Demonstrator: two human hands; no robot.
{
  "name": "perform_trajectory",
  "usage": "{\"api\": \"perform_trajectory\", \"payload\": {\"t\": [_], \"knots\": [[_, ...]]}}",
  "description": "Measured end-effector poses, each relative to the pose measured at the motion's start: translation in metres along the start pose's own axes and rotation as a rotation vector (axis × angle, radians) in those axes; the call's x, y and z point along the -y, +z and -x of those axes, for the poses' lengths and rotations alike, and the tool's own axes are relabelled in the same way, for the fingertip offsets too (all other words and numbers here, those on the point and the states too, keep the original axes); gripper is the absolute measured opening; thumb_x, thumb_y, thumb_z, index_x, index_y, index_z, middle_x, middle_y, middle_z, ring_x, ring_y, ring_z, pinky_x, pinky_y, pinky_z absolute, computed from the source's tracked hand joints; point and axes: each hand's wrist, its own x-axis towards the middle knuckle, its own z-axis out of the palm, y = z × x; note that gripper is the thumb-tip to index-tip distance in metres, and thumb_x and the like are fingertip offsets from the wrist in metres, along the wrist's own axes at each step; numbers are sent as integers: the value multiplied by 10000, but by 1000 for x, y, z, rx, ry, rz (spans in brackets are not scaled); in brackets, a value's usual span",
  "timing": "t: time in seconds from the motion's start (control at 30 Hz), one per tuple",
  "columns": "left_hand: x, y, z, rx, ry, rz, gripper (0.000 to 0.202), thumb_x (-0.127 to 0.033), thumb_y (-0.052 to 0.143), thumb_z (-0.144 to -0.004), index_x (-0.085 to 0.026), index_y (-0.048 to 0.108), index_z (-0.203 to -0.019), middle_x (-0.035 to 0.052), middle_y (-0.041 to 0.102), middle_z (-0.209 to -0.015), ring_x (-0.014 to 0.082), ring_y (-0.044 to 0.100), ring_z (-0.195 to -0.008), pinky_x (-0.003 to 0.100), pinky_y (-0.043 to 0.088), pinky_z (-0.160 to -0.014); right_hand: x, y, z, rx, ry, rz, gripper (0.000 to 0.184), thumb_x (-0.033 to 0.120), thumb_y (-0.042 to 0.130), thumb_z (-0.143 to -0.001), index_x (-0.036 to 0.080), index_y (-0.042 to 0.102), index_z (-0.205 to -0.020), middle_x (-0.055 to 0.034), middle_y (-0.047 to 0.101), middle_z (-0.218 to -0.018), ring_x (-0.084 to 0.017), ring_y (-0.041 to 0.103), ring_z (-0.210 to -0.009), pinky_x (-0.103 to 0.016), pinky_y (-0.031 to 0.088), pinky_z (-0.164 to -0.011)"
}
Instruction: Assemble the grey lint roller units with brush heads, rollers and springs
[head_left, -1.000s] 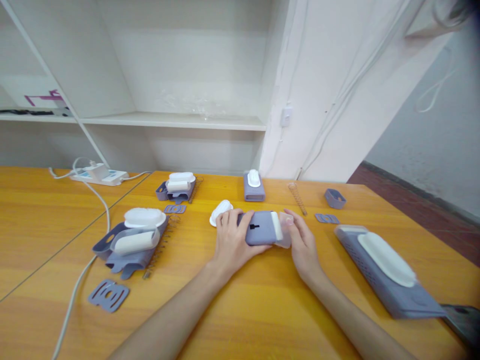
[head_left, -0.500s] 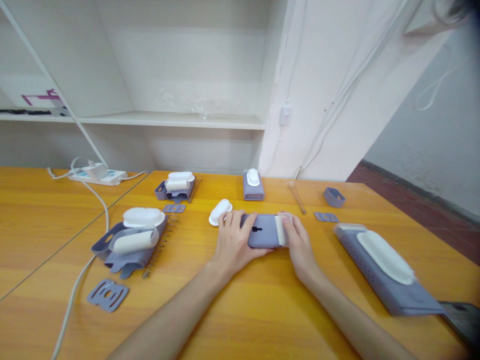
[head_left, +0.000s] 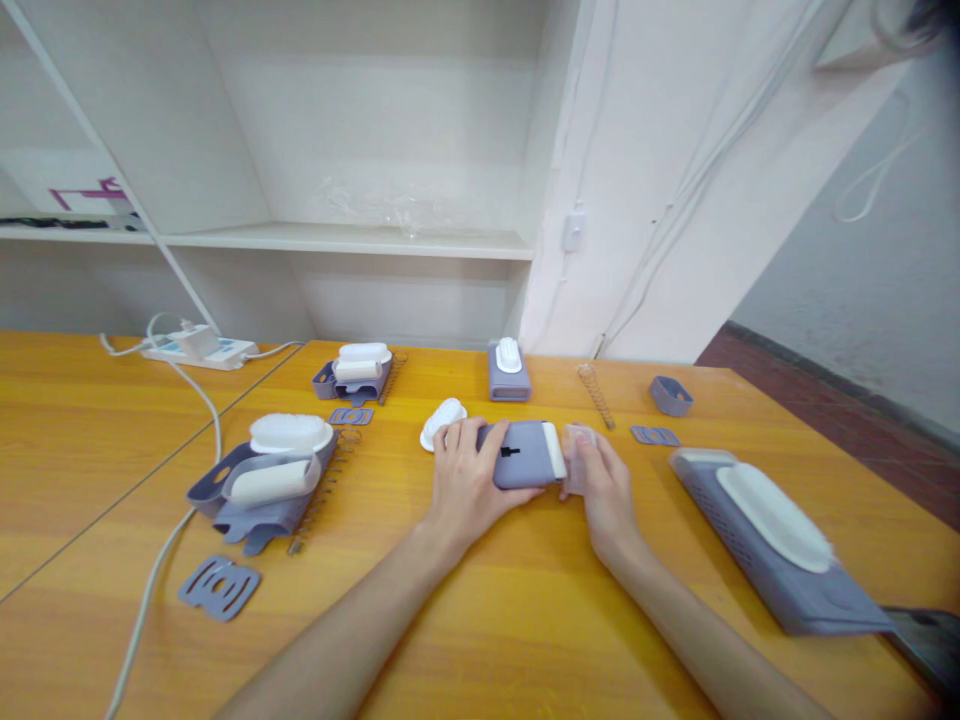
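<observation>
My left hand (head_left: 465, 485) is wrapped round a purple-grey plastic case (head_left: 529, 458) with a black key-shaped slot in its face and a white band at its right end. In my right hand (head_left: 611, 490) is a translucent plastic cap (head_left: 575, 470), pinched between the fingers. A small gap separates the cap from the white end of the case. Just behind my left fingers lies a white oval brush head (head_left: 441, 422), partly covered by them. Beyond the case, a coiled spring (head_left: 596, 397) and a slotted purple-grey plate (head_left: 655, 436) rest on the wooden table (head_left: 517, 620).
At left sit two groups of parts, with a near case (head_left: 274, 515), a far case (head_left: 360, 378) and a slotted plate (head_left: 220, 588). A cable (head_left: 150, 590) runs from a power strip (head_left: 217, 352). A larger case (head_left: 780, 540) lies at right; an open purple-grey piece (head_left: 670, 396) stands behind.
The translucent cap has come off the case's white end and moved right with my right hand. My left hand still holds the case, now slightly tilted.
</observation>
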Motion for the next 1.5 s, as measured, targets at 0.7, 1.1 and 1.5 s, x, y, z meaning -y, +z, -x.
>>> {"api": "perform_trajectory", "payload": {"t": [0.7, 1.1, 1.5], "knots": [[1, -1, 2, 35, 144, 38, 746, -633, 681, -604, -181, 551, -1183, 137, 528, -1078, 286, 488, -978, 437, 416, -871, 4, 2, 4, 146, -54, 253, 601, 550, 587, -761, 169, 464, -1209, -106, 575, -1164, -249, 537, -1069, -403, 403, -946], [2, 0, 7, -42, 213, 65, 746, -674, 611, -645, -138, 562, -1162, 148, 537, -1015, 280, 500, -927, 434, 441, -841, 9, 0, 10, 198, -40, 243, 590, 594, 491, -807, 169, 468, -1216, -113, 582, -1181, -264, 532, -1090, -396, 400, -943], [1, -1, 5, 32, 229, 33, 764, -696, 586, -648, -122, 557, -1151, 149, 551, -1019, 281, 503, -916, 444, 439, -836, -8, -3, 9, 111, -5, 411, 682, 646, 301, -855, 162, 477, -1303, -139, 497, -1313, -293, 381, -1260, -488, 206, -1089]]}}
